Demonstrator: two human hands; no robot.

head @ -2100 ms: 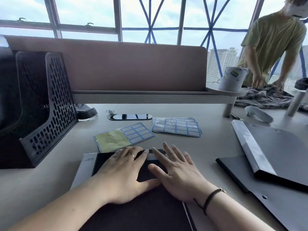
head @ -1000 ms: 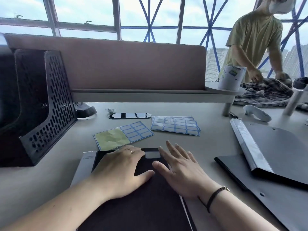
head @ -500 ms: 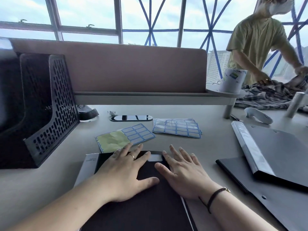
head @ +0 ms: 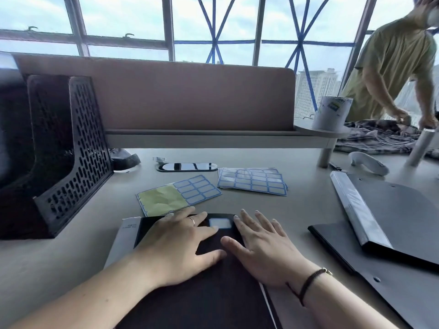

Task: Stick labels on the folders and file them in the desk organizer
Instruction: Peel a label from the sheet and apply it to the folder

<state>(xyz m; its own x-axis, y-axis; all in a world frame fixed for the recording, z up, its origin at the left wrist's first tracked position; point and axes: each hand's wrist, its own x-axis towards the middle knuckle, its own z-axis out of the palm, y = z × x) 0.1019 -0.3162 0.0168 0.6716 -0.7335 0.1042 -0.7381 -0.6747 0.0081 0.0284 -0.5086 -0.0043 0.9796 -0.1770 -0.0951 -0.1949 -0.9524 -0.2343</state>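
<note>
A black folder (head: 209, 293) lies flat on the desk right in front of me, with a white label (head: 220, 223) stuck near its far edge. My left hand (head: 180, 243) rests palm down on the folder, fingertips at the label's left side. My right hand (head: 263, 245) lies flat on it just right of the label, fingers spread. Beyond the folder are a partly used label sheet (head: 178, 194) and a stack of full label sheets (head: 253, 181). The black perforated desk organizer (head: 71, 153) stands at the left.
Two more black folders (head: 389, 236) lie overlapped at the right, one with a clear spine. A phone (head: 187, 166) lies near the divider shelf (head: 213, 136). A white cup (head: 331, 113) stands on the shelf end. Another person (head: 394, 67) handles cloth at far right.
My hands have slid slightly apart across the folder's far edge, uncovering the white label between them. The person at the right has shifted position.
</note>
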